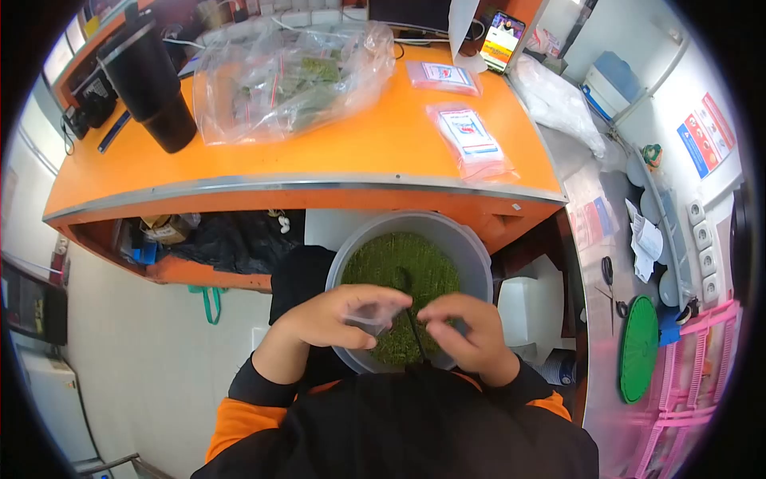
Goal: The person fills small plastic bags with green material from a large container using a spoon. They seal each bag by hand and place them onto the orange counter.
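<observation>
My left hand (331, 314) is above the left side of a grey tub, holding a small clear plastic bag (373, 318) between its thumb and fingers. Opposite it, my right hand (472, 329) hovers with bent fingers and the thumb a little apart, and I see nothing in it. The fingertips of both hands face each other across a narrow gap. Below them, the round tub (341, 263) holds finely chopped green leaf matter (415, 259). A dark spoon (401, 279) rests in it, its handle pointing towards my body.
On the orange desk (335, 160) stand a black tumbler (148, 84) and a large clear bag (291, 88) of small green-filled packets. Two packs of printed bags (471, 140) lie at right, near a phone (503, 40). The metal counter carries scissors (609, 275) and a green lid (640, 349).
</observation>
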### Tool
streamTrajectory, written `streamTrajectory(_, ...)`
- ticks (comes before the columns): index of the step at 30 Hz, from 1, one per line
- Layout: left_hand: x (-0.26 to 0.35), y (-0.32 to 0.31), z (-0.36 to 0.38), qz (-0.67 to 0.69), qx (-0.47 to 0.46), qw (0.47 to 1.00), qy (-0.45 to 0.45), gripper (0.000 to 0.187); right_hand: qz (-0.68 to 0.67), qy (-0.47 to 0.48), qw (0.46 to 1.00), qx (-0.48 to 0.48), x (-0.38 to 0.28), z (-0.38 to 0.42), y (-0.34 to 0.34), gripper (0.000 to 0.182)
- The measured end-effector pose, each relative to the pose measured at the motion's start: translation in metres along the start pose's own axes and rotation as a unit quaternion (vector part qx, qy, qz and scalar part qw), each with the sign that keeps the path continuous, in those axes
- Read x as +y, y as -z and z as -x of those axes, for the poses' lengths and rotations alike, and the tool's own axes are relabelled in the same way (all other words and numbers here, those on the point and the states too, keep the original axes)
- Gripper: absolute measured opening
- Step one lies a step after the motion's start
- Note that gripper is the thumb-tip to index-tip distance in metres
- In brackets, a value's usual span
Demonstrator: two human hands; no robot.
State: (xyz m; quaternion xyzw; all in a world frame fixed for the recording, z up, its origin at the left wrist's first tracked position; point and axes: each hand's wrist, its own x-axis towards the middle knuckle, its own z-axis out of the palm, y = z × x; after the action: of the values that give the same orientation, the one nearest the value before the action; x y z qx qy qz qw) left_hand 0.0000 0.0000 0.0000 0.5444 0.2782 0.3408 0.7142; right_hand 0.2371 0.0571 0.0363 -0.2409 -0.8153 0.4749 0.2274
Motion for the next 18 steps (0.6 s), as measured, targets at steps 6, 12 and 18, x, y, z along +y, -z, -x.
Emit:
streamTrajectory(6,-0.030,-0.011,0.007,0.201,-0.064,0.957,-0.199,0.073,0.321,-0.170,0.897,-0.254,0.051,-0.001,-0.044,0.022)
streamTrajectory(12,-0.012,-0.019,0.013,0.087,0.055,0.952,-0.289,0.073,0.377,-0.214,0.887,-0.161,0.059,-0.010,-0.036,0.029)
streamTrajectory(18,0.000,-0.014,0.013,-0.012,0.204,0.930,-0.306,0.085,0.510,-0.148,0.838,-0.126,0.079,-0.031,-0.024,0.019)
